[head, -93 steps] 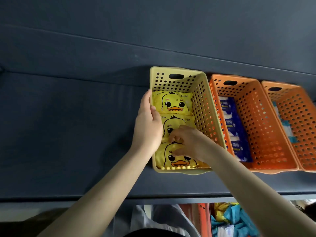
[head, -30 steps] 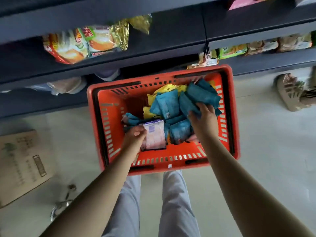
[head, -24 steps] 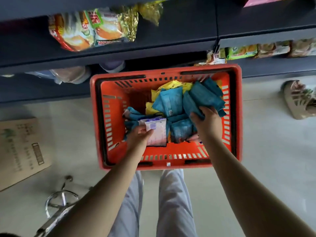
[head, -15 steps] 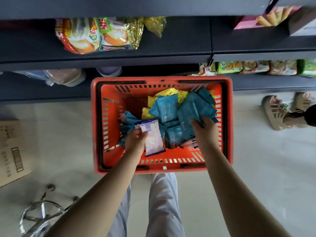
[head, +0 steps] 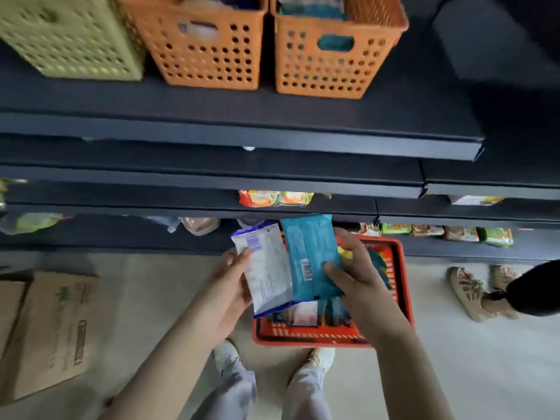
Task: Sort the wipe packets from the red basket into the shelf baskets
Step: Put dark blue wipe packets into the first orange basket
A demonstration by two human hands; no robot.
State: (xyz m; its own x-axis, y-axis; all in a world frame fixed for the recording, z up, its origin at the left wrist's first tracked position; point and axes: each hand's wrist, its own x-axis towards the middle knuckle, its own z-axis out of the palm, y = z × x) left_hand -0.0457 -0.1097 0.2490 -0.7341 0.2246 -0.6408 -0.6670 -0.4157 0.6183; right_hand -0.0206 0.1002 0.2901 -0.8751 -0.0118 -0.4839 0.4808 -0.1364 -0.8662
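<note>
A packet in each hand here: left hand [head: 233, 286] grips the white packet [head: 266, 268], right hand [head: 357, 277] clasps the teal packet [head: 312, 256], both long-side-up over the red basket [head: 303, 341], which holds more packets. I see the shelf baskets up ahead. The right orange basket [head: 330, 59] shows teal inside and is nearer the right hand; the middle orange basket [head: 212, 53] shows white.

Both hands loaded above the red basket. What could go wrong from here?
The teal packet in the right hand overlaps the white packet in the left hand; they could snag and one slip to the floor.
The middle orange basket and the right orange basket look alike; a packet might land in the wrong one.
</note>
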